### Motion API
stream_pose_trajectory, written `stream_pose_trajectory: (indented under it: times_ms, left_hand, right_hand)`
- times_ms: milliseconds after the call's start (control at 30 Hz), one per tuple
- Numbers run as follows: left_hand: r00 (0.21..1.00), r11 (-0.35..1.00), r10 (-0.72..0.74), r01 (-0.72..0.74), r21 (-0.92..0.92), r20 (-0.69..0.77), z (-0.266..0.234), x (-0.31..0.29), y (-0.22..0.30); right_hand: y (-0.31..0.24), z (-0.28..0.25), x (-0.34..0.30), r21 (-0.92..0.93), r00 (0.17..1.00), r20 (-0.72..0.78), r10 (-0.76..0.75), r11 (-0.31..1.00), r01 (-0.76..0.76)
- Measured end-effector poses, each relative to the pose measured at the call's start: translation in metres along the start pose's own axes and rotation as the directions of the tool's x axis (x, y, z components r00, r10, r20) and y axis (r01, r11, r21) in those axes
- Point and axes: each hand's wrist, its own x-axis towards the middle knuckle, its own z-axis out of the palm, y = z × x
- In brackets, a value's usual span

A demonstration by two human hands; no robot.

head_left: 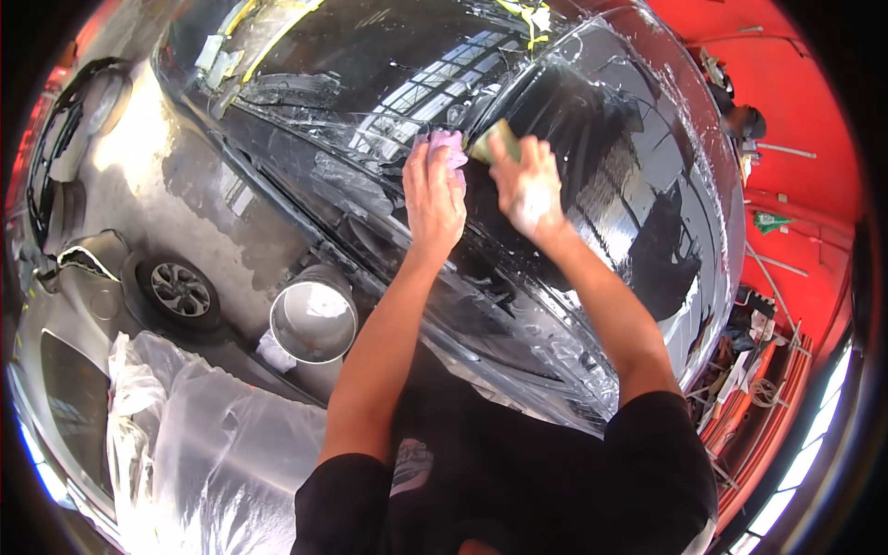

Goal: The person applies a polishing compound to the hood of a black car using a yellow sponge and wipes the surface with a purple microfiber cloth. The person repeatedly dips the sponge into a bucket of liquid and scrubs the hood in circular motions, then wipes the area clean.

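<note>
My left hand (pixel 431 205) is closed around a crumpled pink cloth (pixel 449 146), holding it against the dark car. Just to its right, my right hand (pixel 535 190) grips a small yellow-green pad (pixel 490 143) that looks like a sponge or sanding block. Its underside is hidden against the black panel. The black car body (pixel 583 120) looks wet and glossy, with whitish smears and light reflections. Clear plastic film (pixel 370 180) lies wrinkled along its near side. Yellow masking tape (pixel 277 42) runs along the far left part of the car.
A round metal bucket (pixel 355 326) stands on the floor left of my left forearm. Beyond it sits another car with a dark wheel (pixel 180 289), and clear plastic sheeting (pixel 236 462) drapes at lower left. Tools and red racks (pixel 758 388) line the red wall (pixel 786 102). A person (pixel 745 122) is at far right.
</note>
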Motion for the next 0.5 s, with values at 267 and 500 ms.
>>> stream_pose_trajectory:
  times_ms: [267, 500]
  left_hand:
    - [0.999, 1.0, 0.018, -0.018, -0.007, 0.03, 0.005, 0.008, 0.013]
    - [0.998, 0.998, 0.036, -0.038, 0.046, 0.044, -0.001, 0.0, -0.001]
  right_hand:
    - [0.179, 0.021, 0.099, -0.274, 0.966, -0.145, 0.212, 0.93, -0.245]
    - [0.011, -0.014, -0.064, 0.136, 0.992, -0.039, -0.117, 0.983, 0.121]
